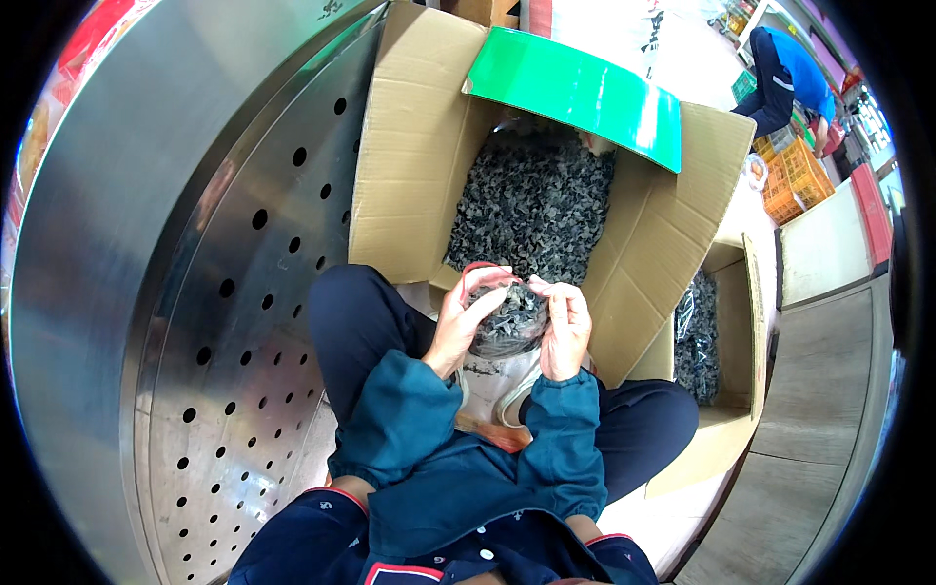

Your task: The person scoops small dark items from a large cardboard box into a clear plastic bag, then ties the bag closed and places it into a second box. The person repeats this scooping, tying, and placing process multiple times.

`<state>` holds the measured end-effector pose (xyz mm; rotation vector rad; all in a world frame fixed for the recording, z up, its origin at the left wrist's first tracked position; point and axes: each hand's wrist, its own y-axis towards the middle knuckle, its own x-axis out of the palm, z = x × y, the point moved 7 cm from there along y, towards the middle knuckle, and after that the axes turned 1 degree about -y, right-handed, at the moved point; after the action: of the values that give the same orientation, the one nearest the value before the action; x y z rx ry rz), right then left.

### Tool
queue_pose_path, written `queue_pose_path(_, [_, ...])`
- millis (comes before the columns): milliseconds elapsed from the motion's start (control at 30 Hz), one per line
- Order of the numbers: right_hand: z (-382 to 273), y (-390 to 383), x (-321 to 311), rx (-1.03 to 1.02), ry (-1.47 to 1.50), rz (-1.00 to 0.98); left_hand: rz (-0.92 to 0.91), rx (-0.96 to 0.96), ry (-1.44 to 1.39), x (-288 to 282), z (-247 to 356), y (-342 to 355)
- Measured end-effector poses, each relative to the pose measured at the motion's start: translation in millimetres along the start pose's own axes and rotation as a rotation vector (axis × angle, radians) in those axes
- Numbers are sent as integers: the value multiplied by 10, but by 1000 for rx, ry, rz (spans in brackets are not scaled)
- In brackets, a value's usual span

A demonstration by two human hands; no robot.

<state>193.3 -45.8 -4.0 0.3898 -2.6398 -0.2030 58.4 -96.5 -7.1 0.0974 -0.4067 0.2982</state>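
Note:
My left hand (466, 312) grips the side of a clear plastic bag (507, 336) with a red edge at its mouth, partly filled with dark, crinkled dried pieces. The fingers of my right hand (564, 322) pinch the bag's other side near its top. Just beyond the bag stands an open cardboard box (406, 156) holding a large heap of the same dark flakes (526, 195). A bright green flap or sheet (575, 88) lies across the box's far end.
A perforated steel panel (244, 292) fills the left side. A second carton (736, 380) of bagged flakes stands right, beside a cabinet (809, 409). At the upper right another person (795, 68) in blue bends near yellow crates (790, 185).

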Motion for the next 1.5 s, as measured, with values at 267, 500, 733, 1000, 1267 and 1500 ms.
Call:
queue_pose_path(267, [91, -53, 20, 52, 21, 6, 18, 15, 116, 3, -35, 54])
queue_pose_path(500, [131, -18, -220, 9, 53, 242, 93, 85, -186, -21, -8, 37])
queue_pose_path(733, [46, 1, -290, -33, 12, 298, 9, 361, 503, 37, 147, -25])
queue_pose_path(1000, [38, 38, -270, -62, -25, 248, 96, 343, 401, -37, 97, 112])
queue_pose_path(1267, [710, -11, -681, 64, -262, 333, 191, 180, 346, -256, -496, 213])
queue_pose_path(1500, [639, -22, -652, 83, -190, 337, 226, 186, 335, -267, -407, 171])
